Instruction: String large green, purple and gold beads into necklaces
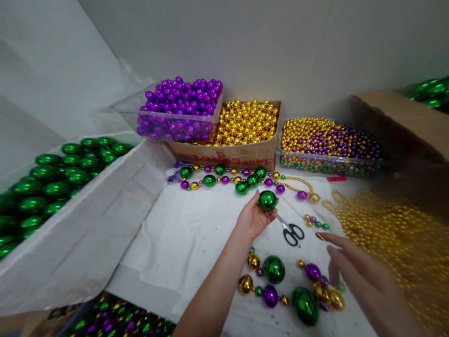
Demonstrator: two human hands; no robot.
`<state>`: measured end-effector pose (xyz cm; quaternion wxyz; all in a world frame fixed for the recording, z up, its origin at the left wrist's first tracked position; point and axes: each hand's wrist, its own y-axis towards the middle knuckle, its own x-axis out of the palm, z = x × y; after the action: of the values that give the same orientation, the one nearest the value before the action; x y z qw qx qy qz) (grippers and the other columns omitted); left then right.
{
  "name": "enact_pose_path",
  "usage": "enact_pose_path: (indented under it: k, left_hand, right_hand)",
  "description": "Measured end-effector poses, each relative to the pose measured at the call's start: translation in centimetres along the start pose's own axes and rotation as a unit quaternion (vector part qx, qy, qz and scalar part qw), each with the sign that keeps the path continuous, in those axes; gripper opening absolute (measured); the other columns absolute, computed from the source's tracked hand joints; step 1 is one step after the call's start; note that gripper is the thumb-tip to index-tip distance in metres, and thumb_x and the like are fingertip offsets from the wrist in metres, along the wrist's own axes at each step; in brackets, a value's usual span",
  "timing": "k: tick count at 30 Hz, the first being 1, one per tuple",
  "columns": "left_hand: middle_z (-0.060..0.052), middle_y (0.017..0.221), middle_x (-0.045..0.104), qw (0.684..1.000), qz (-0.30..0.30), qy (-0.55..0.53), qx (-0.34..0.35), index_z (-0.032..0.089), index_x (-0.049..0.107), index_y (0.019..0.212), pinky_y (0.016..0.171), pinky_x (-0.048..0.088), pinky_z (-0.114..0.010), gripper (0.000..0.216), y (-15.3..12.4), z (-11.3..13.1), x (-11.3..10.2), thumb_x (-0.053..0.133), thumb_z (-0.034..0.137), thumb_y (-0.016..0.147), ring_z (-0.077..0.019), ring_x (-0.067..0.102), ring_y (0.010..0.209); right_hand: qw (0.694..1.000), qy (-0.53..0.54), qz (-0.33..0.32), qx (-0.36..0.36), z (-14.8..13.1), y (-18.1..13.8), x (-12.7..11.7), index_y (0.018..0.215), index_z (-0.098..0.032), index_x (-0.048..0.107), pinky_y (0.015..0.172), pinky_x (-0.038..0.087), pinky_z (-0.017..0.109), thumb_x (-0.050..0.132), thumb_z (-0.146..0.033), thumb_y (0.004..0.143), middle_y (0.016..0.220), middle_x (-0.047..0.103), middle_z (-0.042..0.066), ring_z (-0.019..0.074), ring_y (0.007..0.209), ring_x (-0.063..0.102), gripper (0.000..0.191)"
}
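Observation:
My left hand (253,218) is raised over the white cloth (182,234), with its fingers closed round a shiny green ball bead (267,200). A thin thread or wire (301,219) runs from that bead down to my right hand (354,269), whose fingertips pinch its end. Under my hands lies a strung section of green, purple and gold beads (287,285). A longer beaded strand (242,180) lies farther back on the cloth. Black-handled scissors (292,231) rest between my hands.
A clear bin of purple balls (178,110), a cardboard box of gold balls (245,124) and a tray of small mixed beads (326,142) stand at the back. A box of green balls (52,182) stands left. A pile of gold bead strands (396,234) lies right.

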<state>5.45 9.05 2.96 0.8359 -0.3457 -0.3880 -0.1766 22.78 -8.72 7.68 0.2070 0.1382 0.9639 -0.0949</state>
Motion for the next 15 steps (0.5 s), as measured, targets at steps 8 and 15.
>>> enact_pose_path:
  k: [8,15]
  left_hand:
    - [-0.012,0.087,0.067,0.999,-0.027,-0.034,0.024,0.012,0.06,0.092,0.059,0.051,-0.025,0.025,-0.5,-0.1,-0.3,0.047,0.033,0.088,-0.0197,0.065,0.074]
    - [-0.014,0.103,0.066,0.998,-0.05,-0.014,0.044,0.011,0.059,0.098,0.079,0.054,-0.033,0.021,-1.4,0.2,0.4,0.048,0.024,0.086,-0.027,0.064,0.099]
  right_hand:
    - [0.996,0.027,0.083,-0.01,-1.6,-0.5,-1.3,0.109,-0.025,0.068,0.044,0.037,0.019,0.056,-0.044,0.086,0.056,0.056,-0.002,0.0111,0.05,0.053,0.032]
    - [0.978,0.149,0.139,-0.051,-6.0,2.1,-3.2,0.102,-0.023,0.07,0.038,0.025,0.019,0.061,-0.031,0.083,0.053,0.053,-0.002,0.0084,0.045,0.042,0.023]
